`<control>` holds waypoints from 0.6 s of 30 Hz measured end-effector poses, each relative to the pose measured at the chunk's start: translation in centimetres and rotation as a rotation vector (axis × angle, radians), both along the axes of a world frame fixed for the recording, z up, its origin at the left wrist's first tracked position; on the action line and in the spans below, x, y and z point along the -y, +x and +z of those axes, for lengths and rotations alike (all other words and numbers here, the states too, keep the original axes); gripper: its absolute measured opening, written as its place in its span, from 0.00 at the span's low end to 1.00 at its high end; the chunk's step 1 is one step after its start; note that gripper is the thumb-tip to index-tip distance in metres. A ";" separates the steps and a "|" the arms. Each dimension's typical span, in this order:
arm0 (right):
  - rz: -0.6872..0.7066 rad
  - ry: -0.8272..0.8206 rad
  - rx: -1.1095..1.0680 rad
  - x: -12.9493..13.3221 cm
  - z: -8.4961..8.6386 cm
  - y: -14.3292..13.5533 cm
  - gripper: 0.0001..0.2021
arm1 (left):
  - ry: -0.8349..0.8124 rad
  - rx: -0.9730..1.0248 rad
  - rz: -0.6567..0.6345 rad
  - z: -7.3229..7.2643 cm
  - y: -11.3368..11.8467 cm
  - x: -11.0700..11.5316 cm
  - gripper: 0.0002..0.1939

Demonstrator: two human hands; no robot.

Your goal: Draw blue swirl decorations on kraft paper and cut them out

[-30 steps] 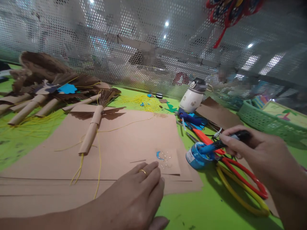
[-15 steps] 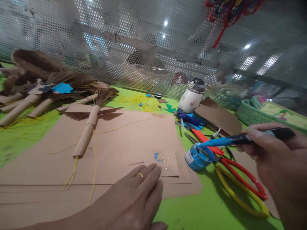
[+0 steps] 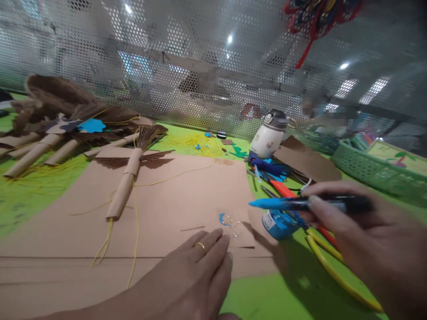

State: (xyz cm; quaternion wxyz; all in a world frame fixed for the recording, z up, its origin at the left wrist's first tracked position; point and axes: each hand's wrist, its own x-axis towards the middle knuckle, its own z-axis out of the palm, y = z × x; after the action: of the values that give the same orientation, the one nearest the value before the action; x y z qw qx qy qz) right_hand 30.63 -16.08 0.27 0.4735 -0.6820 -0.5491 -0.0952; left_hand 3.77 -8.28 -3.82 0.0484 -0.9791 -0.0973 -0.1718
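Observation:
My left hand [image 3: 196,271], with a ring on one finger, lies flat on the brown paper [image 3: 180,186]. Its fingertips touch the edge of a small paper piece [image 3: 245,240] that bears a blue curved stroke and thin shiny outlines. In my right hand [image 3: 347,235] is a black pen [image 3: 307,203] with a pointed, blue-coated tip. That tip hangs in the air above and right of the small piece. Below the pen stands an open jar of blue paint [image 3: 275,224], partly hidden by the pen and fingers.
Scissors with yellow and red handles [image 3: 343,275] lie partly under my right hand. Behind are a glue gun [image 3: 265,163], a white bottle [image 3: 268,138] and a green basket [image 3: 373,166]. A rolled-paper figure [image 3: 125,186] with yellow strings rests on the paper at left.
My right hand has lifted the pen's tip out of the paint jar and moved it left toward the small paper piece. My left hand stays flat; the view has shifted slightly.

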 end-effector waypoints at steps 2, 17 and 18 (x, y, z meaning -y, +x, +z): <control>0.111 -0.052 0.096 -0.2 0.0 -1.7 0.05 | 0.004 0.009 0.020 -0.3 0.1 0.1 0.24; 0.393 -0.205 0.364 -0.9 -0.1 -2.3 0.08 | 0.083 -0.011 -0.033 -0.9 1.0 -0.3 0.23; 0.397 -0.213 0.360 -0.9 0.0 -2.5 0.08 | 0.078 -0.016 -0.033 -0.9 1.0 -0.3 0.22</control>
State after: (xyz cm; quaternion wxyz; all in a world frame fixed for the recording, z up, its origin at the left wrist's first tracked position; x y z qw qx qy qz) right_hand 28.17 -15.15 0.26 0.3033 -0.5794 -0.7540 -0.0621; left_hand 4.77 -7.95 -4.76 0.0846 -0.9793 -0.0738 -0.1683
